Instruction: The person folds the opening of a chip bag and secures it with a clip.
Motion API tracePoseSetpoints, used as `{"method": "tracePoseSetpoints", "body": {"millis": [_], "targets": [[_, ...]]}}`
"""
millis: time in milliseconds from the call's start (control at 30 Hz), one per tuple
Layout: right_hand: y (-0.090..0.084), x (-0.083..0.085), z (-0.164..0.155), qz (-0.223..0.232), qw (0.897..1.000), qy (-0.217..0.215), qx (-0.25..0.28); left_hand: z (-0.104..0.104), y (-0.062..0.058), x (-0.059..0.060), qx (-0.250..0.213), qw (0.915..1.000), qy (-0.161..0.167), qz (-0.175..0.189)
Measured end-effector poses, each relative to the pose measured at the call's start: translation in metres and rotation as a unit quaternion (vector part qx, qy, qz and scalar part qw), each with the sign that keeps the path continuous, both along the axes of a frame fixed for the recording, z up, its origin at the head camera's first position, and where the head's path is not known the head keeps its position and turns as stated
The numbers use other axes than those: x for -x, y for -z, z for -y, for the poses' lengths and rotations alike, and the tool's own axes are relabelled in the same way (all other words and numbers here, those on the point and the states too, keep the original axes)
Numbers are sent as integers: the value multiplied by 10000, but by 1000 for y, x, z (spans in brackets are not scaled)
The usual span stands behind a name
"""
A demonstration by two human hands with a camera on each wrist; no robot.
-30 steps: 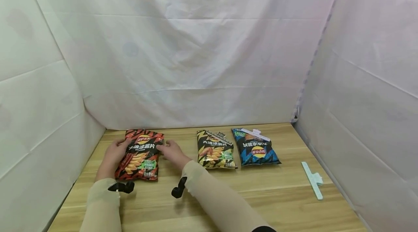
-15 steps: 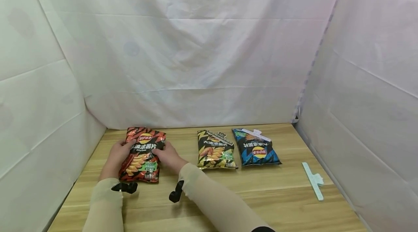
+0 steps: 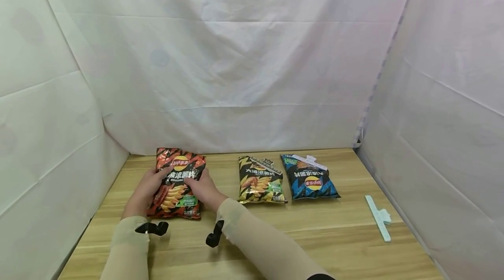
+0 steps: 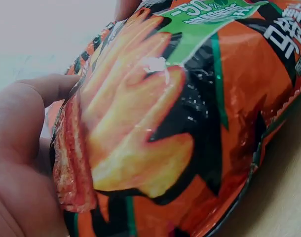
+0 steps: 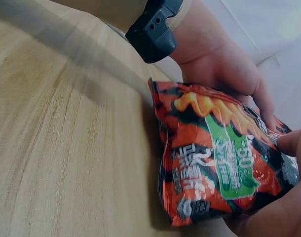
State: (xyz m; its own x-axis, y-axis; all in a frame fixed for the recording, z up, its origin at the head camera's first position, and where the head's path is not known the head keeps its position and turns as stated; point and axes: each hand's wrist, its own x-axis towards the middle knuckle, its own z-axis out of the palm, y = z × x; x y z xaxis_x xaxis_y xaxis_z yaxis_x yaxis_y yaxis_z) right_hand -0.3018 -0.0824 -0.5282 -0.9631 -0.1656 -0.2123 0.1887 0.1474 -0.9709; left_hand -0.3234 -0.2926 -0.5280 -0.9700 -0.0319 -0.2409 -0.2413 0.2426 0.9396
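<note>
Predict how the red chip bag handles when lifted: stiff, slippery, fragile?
The red chip bag will likely give rather than stay stiff: it wrinkles and bulges. It may be slippery, given the glossy glare. It could be fragile inside, judging by the snack picture.

Reaches in from the bottom of the head view with both arms. Stretches the tan-sleeved left arm (image 3: 127,251) almost straight ahead. Slants the tan-sleeved right arm (image 3: 267,240) from the lower right up to the left. Tips the bare left hand (image 3: 143,190) a little to the right. Grips with it and with the bare right hand (image 3: 206,190), one at each side, facing inward. Lays the left thumb (image 3: 164,171) and the right thumb (image 3: 190,182) on top, near but not touching. Tucks most other fingers out of sight.
</note>
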Motion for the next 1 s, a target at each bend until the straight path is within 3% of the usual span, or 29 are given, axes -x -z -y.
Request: {"method": "tracePoseSetpoints", "body": {"millis": [200,433,833,1000], "targets": [[-10,-6,-10,-386,9992,-32,16,-7,-6,0,-306,9989,100,-346],[-22,-6,-24,-828,9963,-116,215,-20,-22,-3,-565,9960,183,-668],[-38,-13,-60,-1200,9921,-363,95,-54,-49,-23,-814,9890,286,-1205],[-44,-21,-86,-1386,9889,-524,111,-80,-55,-33,-1016,9850,76,-1394]]}}
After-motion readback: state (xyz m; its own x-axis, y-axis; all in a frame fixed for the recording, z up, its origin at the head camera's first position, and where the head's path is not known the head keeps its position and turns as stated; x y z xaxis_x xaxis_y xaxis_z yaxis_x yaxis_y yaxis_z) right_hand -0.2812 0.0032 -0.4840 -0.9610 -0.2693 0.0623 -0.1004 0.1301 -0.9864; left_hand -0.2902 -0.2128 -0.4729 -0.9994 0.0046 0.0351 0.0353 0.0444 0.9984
